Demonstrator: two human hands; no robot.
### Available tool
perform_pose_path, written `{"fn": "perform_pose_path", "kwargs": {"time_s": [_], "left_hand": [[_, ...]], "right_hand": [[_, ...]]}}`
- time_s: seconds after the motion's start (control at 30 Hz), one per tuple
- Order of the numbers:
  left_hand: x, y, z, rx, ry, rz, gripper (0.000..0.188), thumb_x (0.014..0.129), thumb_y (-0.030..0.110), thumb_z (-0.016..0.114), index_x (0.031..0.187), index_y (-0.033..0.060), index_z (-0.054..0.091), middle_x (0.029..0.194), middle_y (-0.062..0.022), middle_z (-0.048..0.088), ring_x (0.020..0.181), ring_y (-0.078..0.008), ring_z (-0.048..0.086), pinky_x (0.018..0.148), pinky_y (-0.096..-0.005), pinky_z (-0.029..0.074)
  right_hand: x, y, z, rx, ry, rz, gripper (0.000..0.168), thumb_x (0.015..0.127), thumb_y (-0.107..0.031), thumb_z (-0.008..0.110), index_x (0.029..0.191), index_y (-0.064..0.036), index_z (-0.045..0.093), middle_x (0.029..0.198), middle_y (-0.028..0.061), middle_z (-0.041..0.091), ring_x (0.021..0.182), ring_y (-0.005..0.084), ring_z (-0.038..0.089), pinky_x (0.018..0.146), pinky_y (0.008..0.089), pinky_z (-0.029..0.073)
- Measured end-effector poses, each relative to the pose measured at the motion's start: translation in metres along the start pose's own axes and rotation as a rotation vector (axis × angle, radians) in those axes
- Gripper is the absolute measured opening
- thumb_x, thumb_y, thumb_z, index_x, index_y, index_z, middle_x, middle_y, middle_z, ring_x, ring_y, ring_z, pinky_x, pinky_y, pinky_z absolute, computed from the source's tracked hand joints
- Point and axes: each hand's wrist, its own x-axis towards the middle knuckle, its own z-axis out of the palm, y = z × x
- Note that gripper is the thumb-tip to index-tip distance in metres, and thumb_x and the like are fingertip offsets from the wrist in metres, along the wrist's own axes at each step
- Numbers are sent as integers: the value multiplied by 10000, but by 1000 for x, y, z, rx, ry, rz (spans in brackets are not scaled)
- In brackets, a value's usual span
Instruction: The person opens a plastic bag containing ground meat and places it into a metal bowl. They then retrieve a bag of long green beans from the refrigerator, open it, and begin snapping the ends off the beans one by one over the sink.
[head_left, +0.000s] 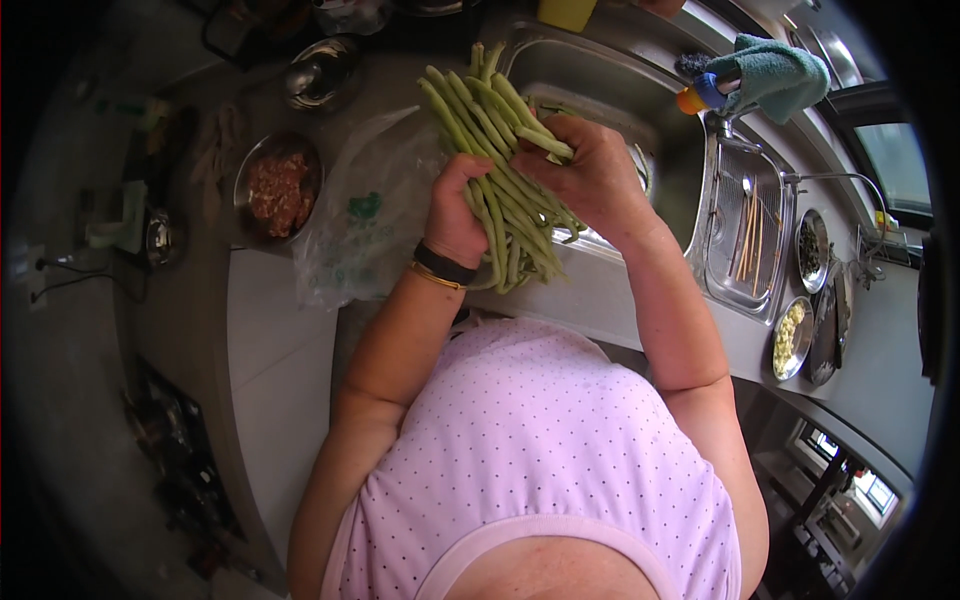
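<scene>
A thick bunch of long green beans (480, 120) is gripped in my left hand (457, 206), with the thumb across the top. Its lower ends hang over the front edge of the counter beside the sink. My right hand (589, 169) reaches over the right side of the bunch and holds a bean (544, 141) between thumb and fingers. Behind the hands is a stainless steel sink (600, 64), with some green bits lying in it. A clear plastic bag (367, 217) with green print lies on the counter just left of my left hand.
A steel bowl of minced meat (279, 193) stands left of the bag, near an empty steel bowl (321, 73). Right of the sink, a drainer basket (742, 225) holds chopsticks and a spoon. Bowls of chopped food (791, 337) sit beyond it. A teal cloth (780, 75) hangs over the faucet.
</scene>
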Motion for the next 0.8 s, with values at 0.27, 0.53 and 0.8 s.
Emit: {"fn": "perform_pose_path", "kwargs": {"time_s": [0.27, 0.53, 0.8], "left_hand": [[-6, -2, -9, -60, 86, -69, 556, 811, 174, 516, 1337, 5, 449, 1265, -141, 558, 1137, -262, 561, 1006, -381, 442], [-4, -4, -9, -61, 107, -110, 481, 821, 132, 557, 1283, 9, 502, 1190, -106, 599, 1071, -227, 595, 950, -353, 482], [-2, -7, -10, -34, 98, -114, 471, 830, 130, 555, 1284, 16, 502, 1187, -95, 597, 1061, -219, 597, 933, -352, 493]], "right_hand": [[6, 12, -3, 401, -129, 230, 218, 796, -160, 731, 897, 23, 670, 770, 75, 676, 690, 147, 621, 663, 301, 491], [1, 11, 0, 419, -142, 202, 201, 836, -124, 669, 966, 28, 675, 802, 22, 663, 711, 73, 558, 668, 244, 473], [3, 21, -2, 579, -111, 327, 154, 822, -104, 687, 921, 14, 675, 789, 9, 655, 692, 61, 559, 639, 231, 470]]}}
